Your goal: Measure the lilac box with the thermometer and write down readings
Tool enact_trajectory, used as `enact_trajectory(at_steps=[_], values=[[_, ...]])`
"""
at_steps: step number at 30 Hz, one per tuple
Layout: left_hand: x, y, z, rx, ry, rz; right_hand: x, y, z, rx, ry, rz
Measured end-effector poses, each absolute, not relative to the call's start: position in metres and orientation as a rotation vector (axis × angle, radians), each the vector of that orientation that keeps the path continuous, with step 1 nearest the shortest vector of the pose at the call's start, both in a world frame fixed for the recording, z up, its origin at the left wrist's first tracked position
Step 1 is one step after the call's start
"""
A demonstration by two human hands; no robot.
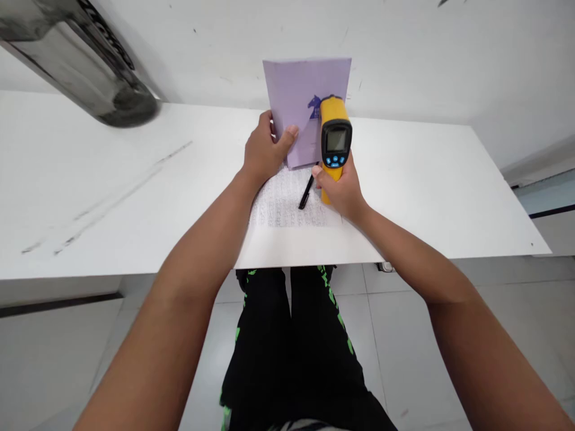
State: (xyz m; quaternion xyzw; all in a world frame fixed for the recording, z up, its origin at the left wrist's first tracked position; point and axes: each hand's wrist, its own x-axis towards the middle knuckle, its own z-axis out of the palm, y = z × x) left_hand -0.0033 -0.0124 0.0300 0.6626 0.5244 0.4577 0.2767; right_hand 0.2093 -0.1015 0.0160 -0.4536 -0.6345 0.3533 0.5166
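My left hand (269,143) grips the left edge of a purple folded card (294,90), thumb across its front. The card stands upright and bears a dark blue horse-head print. In my right hand (344,185) is a yellow and black infrared thermometer (333,114), held by its handle with its small grey screen and blue buttons facing me. Its front end is close before the card's right side; whether they touch I cannot tell. Below the card lies a black pen (306,193) on a sheet of paper (283,200) covered with rows of handwriting.
A white shelf-like table (426,191) runs along a white wall (404,60). At the upper left stands a large grey see-through bottle (99,72). Dark scuff marks cross the table's left part. Its front edge lies just above my legs (291,353).
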Motion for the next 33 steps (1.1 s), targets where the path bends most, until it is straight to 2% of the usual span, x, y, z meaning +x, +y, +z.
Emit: enact_trajectory(at_steps=[14, 21, 30, 33], values=[[0.002, -0.027, 0.050, 1.760, 1.490, 1.162, 0.212, -0.090, 0.002, -0.967, -1.571, 0.740], [0.002, -0.025, 0.048, 1.840, 1.588, 1.149, 0.215, -0.085, -0.001, -0.956, -1.517, 0.728], [0.000, -0.020, 0.044, 1.836, 1.494, 1.112, 0.209, -0.091, 0.006, -0.966, -1.499, 0.781], [-0.001, -0.016, 0.040, 1.842, 1.469, 1.134, 0.212, -0.095, 0.010, -1.005, -1.554, 0.711]])
